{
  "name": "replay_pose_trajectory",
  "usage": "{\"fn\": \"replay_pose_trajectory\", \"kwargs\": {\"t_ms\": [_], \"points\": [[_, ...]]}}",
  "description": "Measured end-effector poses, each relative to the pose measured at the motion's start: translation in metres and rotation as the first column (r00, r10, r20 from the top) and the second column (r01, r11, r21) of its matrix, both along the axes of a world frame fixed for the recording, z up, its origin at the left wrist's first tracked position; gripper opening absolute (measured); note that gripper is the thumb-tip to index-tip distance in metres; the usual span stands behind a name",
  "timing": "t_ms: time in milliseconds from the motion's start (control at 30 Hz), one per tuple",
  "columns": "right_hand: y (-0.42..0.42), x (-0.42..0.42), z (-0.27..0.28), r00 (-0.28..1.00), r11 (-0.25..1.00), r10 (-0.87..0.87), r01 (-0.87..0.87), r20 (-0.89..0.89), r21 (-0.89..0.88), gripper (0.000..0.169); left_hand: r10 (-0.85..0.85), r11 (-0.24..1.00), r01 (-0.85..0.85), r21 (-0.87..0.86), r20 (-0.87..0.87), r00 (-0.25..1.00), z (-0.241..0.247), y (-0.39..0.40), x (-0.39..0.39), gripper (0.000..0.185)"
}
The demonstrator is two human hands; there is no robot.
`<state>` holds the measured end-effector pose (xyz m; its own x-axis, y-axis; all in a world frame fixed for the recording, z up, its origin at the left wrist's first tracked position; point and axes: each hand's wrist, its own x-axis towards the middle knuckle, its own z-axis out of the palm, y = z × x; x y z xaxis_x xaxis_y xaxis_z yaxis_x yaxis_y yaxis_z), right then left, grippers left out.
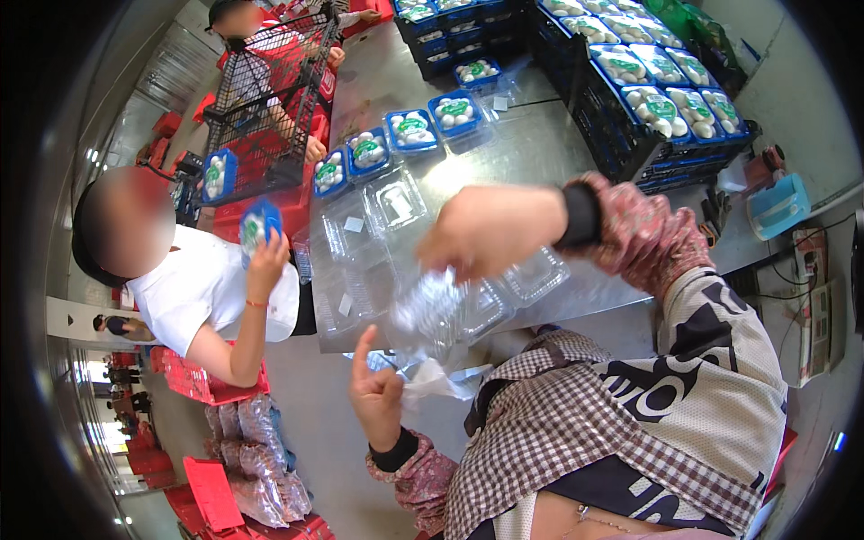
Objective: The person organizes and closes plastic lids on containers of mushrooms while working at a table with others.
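Note:
My right hand [496, 229], blurred, reaches over the steel table with its fingers on a clear plastic container [432, 307], also blurred. Left of my apron, my left hand [378, 401] is raised beyond the table's near edge. Its index finger points up and the other fingers curl in. A crumpled whitish sheet [435, 379] appears beside those fingers; whether they grip it cannot be told. Open clear clamshell containers [398, 202] lie on the table, some with a small white label [354, 224]. Behind them stand several blue trays of white mushrooms [410, 129], a few sitting in clear clamshells.
Black crates [594, 115] of mushroom trays are stacked at the far right. At left, a co-worker [209, 290] holds a blue tray [260, 226]. Another person holds a black crate [270, 101]. A light-blue plastic container [779, 206] stands at right; bagged goods [253, 459] lie below.

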<state>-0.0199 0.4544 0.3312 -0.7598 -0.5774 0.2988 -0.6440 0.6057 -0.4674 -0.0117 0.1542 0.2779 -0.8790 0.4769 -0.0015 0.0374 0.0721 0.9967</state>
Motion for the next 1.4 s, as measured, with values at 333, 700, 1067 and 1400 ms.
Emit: {"fn": "replay_pose_trajectory", "kwargs": {"t_ms": [333,700,1067,1400], "points": [[0.187,-0.043,-0.107,0.957,0.926,-0.097,0.188,-0.275,0.327,0.018,0.056,0.998,-0.056,0.023,0.003,0.998,-0.029,-0.015,-0.005,0.066],[0.286,-0.040,-0.290,0.899,0.397,-0.359,0.389,-0.250,0.831,0.013,0.049,0.998,-0.049,-0.026,0.014,0.999,-0.027,-0.009,0.005,0.054],[-0.118,0.038,-0.161,0.602,0.614,0.618,0.030,0.505,-0.789,0.039,-0.131,0.977,0.111,-0.183,-0.103,0.986,-0.023,-0.022,0.005,0.039],[-0.148,0.056,-0.172,0.739,0.574,0.252,0.406,0.625,-0.711,0.026,-0.217,0.887,0.007,-0.461,-0.403,0.889,-0.070,-0.038,0.012,0.046]]}}
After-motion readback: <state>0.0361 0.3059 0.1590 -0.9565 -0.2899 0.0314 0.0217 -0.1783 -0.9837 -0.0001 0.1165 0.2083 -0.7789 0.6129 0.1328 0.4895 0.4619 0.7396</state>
